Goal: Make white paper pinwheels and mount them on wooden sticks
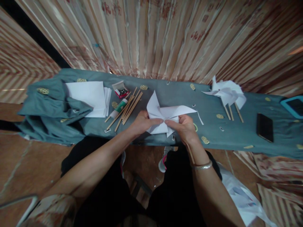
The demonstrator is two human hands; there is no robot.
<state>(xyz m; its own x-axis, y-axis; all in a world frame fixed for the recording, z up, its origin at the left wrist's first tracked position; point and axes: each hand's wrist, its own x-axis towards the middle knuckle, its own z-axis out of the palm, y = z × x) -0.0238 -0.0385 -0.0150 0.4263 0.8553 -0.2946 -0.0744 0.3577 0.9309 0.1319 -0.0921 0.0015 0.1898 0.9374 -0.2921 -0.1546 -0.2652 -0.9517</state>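
A white paper pinwheel [161,112] is held over the front of the cloth-covered table, its blades folded in to the middle. My left hand [143,122] grips its left side, the thumb pressing at the centre. From the right, my right hand [186,126] pinches it with the thumb also at the centre, both thumb tips almost touching. Fingers under the paper are hidden. Left of the pinwheel lie several wooden sticks [131,108] and a green-and-white glue stick [119,107]. Behind them sits a small open box of metal pins [121,91].
A stack of white paper [87,97] lies at the left on the green tablecloth [177,91]. Finished-looking pinwheels on sticks [228,93] rest at the right, near a dark phone [264,127] and a blue-edged device [293,105]. A striped curtain [151,41] hangs behind the table.
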